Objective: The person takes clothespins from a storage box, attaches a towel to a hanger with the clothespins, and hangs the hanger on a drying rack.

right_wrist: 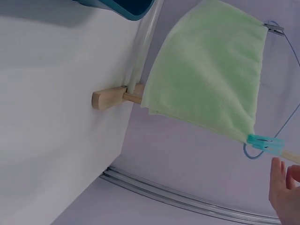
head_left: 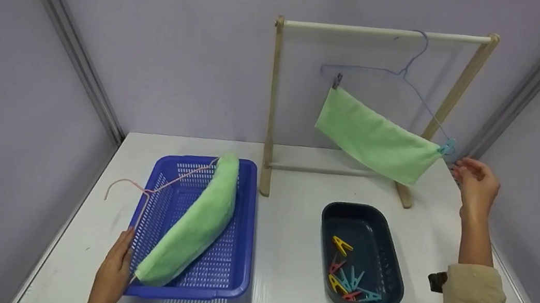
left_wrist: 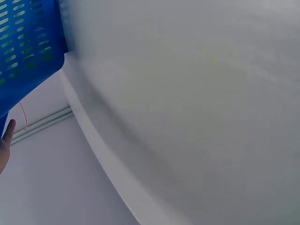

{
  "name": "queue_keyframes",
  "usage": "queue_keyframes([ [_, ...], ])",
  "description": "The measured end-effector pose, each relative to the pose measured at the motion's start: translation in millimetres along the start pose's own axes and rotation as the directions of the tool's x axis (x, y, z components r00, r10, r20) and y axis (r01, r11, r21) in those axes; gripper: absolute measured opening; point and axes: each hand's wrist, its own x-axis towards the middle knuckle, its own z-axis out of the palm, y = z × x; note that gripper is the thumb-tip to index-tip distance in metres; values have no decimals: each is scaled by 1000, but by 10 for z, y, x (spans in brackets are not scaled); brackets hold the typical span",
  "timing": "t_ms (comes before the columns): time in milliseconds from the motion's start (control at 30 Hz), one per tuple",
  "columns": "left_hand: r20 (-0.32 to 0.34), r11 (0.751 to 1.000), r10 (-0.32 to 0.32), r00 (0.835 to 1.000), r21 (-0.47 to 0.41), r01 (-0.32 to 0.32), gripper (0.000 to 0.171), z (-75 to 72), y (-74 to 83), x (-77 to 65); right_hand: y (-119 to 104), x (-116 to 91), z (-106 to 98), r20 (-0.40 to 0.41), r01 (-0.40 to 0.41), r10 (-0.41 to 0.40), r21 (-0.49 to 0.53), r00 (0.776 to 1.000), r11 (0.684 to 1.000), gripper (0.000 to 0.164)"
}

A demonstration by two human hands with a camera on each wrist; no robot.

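My left hand [head_left: 112, 271] rests at the left rim of a blue plastic basket [head_left: 240, 293], its visible fingers fairly straight beside the pink wire hanger [head_left: 169, 182]. A folded green towel [head_left: 195, 225] hangs over that hanger, lying across the basket. At the right, my right hand [head_left: 478, 187] holds nothing; its loosely bent fingers are just beside a teal clothespin [head_left: 447, 146]. That clothespin joins a second green towel [head_left: 376, 139] to the low end of a blue wire hanger [head_left: 427, 104]. A dark clothespin [head_left: 337, 81] grips the towel's other corner. The hanger tilts down rightward.
The blue hanger hooks over the white rod [head_left: 348, 29] of a wooden-legged rack [head_left: 271, 110] at the back. A dark tray [head_left: 393, 267] in front of the rack contains several yellow, red and teal clothespins [head_left: 352, 279]. Walls enclose the white table [head_left: 282, 257].
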Motion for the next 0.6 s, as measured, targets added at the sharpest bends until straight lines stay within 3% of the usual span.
queue_keyframes([
  [67,24,998,-19,1000,-55,21,43,-24,-20,5,-13,-53,21,42,23,-23,7,999,1000,19],
  [167,1,990,-16,1000,-141,16,41,-50,-73,1,-9,-149,60,125,72,-69,-16,990,997,17],
  [267,-71,977,54,996,-203,-68,38,-54,-149,19,25,-253,100,229,134,-112,-84,967,987,18],
  [400,-145,944,159,976,-267,-194,39,-24,-212,57,93,-374,160,380,236,-132,-241,916,941,24],
  [467,-133,939,158,978,-285,-191,39,-12,-207,70,124,-422,200,439,276,-125,-300,890,913,26],
  [600,-71,951,113,991,-282,-128,38,-14,-175,67,179,-495,281,512,284,-76,-342,856,896,28],
])
